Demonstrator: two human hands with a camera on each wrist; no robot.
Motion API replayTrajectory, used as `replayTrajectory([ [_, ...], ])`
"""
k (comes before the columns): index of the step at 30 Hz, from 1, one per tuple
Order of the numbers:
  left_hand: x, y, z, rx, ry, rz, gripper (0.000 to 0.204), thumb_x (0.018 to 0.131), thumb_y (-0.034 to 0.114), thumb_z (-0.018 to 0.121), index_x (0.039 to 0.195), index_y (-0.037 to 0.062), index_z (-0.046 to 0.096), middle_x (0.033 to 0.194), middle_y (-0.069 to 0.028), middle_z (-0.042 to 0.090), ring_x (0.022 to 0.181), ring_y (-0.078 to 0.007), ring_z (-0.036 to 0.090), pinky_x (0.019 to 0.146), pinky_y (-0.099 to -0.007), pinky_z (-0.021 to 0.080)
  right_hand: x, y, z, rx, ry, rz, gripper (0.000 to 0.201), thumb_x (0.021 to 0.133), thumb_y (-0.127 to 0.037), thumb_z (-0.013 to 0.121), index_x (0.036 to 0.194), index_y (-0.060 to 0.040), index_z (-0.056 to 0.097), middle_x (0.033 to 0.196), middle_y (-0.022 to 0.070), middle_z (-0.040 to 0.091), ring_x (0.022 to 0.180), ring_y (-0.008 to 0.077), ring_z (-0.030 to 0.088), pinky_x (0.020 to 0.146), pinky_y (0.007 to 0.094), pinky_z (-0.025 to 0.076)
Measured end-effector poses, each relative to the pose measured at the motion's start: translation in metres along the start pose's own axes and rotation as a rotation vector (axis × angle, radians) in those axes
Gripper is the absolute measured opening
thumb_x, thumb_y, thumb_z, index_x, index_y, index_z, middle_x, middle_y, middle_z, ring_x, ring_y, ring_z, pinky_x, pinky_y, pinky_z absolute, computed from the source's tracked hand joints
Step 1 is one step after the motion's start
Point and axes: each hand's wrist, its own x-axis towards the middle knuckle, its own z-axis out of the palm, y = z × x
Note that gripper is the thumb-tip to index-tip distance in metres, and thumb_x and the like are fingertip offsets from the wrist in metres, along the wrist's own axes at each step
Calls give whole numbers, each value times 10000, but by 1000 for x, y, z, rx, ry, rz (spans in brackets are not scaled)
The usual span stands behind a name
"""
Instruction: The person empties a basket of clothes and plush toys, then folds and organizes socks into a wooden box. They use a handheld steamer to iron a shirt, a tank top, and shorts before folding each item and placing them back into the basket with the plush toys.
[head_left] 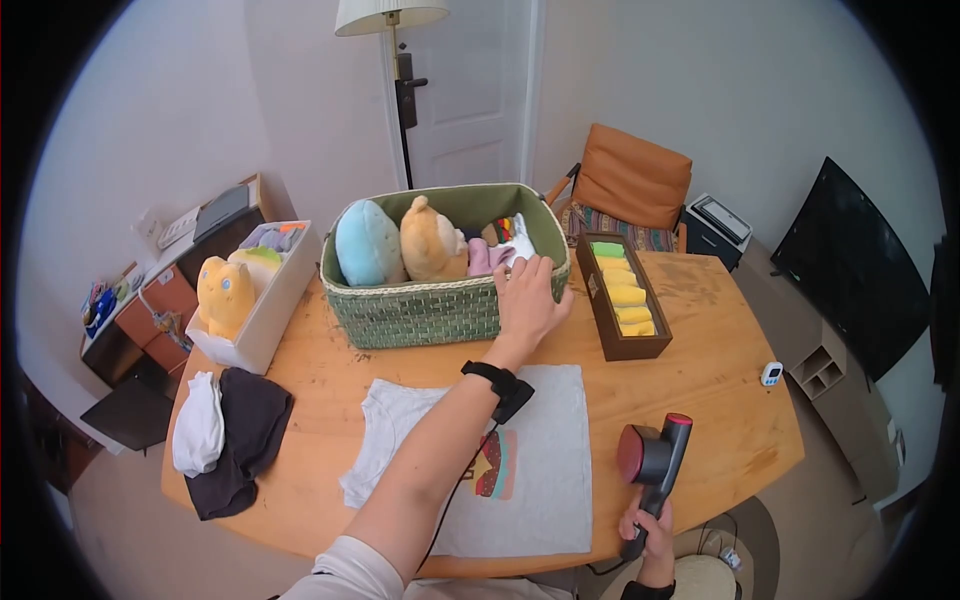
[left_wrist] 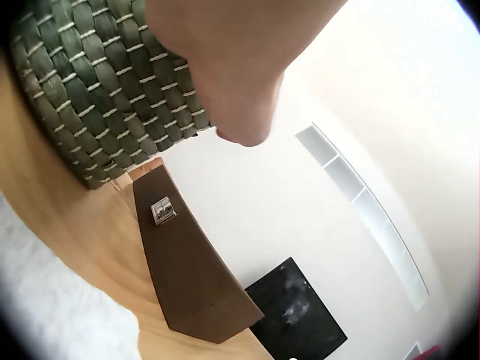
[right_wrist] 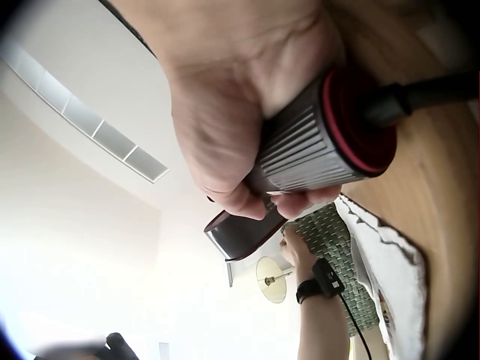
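Note:
My left hand [head_left: 530, 300] holds the front rim of a green woven basket [head_left: 420, 318], its fingers bent over the edge and their tips hidden inside. Within the basket sit a blue plush toy [head_left: 368, 245], a tan plush toy [head_left: 430, 240] and folded pink cloth [head_left: 487, 256]. At the table's front right, my right hand [head_left: 650, 530] grips the ribbed handle [right_wrist: 300, 142] of a corded grey handheld appliance with a round red-faced head [head_left: 640, 455]. Beneath my left forearm, a light grey T-shirt [head_left: 555, 450] with a burger print lies flat.
A brown box [head_left: 640, 347] of rolled yellow cloths stands right of the basket. On the left are a white bin [head_left: 285, 290] with plush toys, dark cloth [head_left: 250, 425] and white cloth [head_left: 198, 425]. A small white timer [head_left: 771, 374] sits near the right edge.

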Motion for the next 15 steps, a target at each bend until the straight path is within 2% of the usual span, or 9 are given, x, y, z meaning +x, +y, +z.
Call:
replayTrajectory([
  [3, -7, -16, -29, -170, 42, 155, 305, 791, 370, 733, 906, 104, 636, 900, -62, 603, 963, -251, 565, 937, -438, 322, -3, 0, 1, 52, 18, 8, 470, 910, -17, 634, 1334, -33, 433, 787, 124, 569, 538, 202, 548, 508, 341, 458],
  [4, -10, -30, -38, -166, 41, 152, 305, 791, 370, 733, 906, 104, 636, 900, -62, 603, 963, -251, 565, 937, -438, 322, -2, -1, 1, 52, 5, 0, 473, 911, -17, 633, 1338, -35, 432, 790, 125, 570, 537, 203, 549, 511, 342, 459],
  [6, -18, -67, -63, -290, -132, 169, 273, 835, 365, 705, 844, 100, 642, 887, -58, 590, 951, -249, 549, 931, -422, 327, 1, -2, 3, 52, -7, -11, 476, 911, -16, 633, 1341, -36, 430, 793, 125, 570, 537, 203, 549, 513, 343, 459],
  [8, -18, -104, -96, -262, -222, 144, 272, 868, 336, 675, 818, 72, 633, 876, -80, 580, 925, -268, 543, 943, -441, 331, -2, -3, 5, 46, 35, 0, 475, 914, -18, 630, 1343, -34, 428, 788, 123, 568, 538, 201, 552, 516, 345, 458],
  [10, -16, -161, -114, -141, -68, 231, 252, 884, 289, 644, 830, 43, 635, 915, -114, 582, 893, -292, 548, 939, -439, 364, 1, -5, 8, 54, 9, -4, 475, 914, -25, 637, 1340, -28, 427, 790, 124, 570, 541, 198, 555, 515, 338, 456],
  [11, -9, -185, -132, -122, -155, 120, 220, 872, 224, 623, 796, 18, 642, 1024, -143, 604, 902, -312, 579, 911, -421, 422, 0, -7, 9, 54, -19, -9, 476, 914, -32, 644, 1337, -23, 427, 791, 125, 572, 545, 195, 559, 514, 330, 455],
  [12, 3, -209, -152, -135, -233, 101, 172, 856, 142, 593, 775, 17, 680, 1138, -143, 627, 964, -320, 609, 878, -394, 480, -2, -6, 8, 58, -5, -12, 476, 914, -32, 644, 1337, -23, 427, 791, 125, 572, 545, 195, 559, 514, 330, 455],
  [14, 11, -248, -169, -154, -158, -160, 177, 820, 156, 620, 741, 58, 744, 1132, -141, 701, 1038, -346, 650, 879, -438, 517, -1, -4, 7, 24, 2, 1, 472, 913, -44, 658, 1323, -6, 427, 798, 124, 578, 552, 183, 566, 514, 312, 453],
  [15, 20, -267, -175, 4, -134, -137, 186, 830, 173, 619, 765, 71, 760, 1141, -148, 705, 1042, -344, 658, 892, -438, 518, 0, -6, 10, 22, 4, -11, 472, 908, -49, 672, 1308, 4, 428, 797, 119, 583, 558, 174, 571, 514, 297, 453],
])
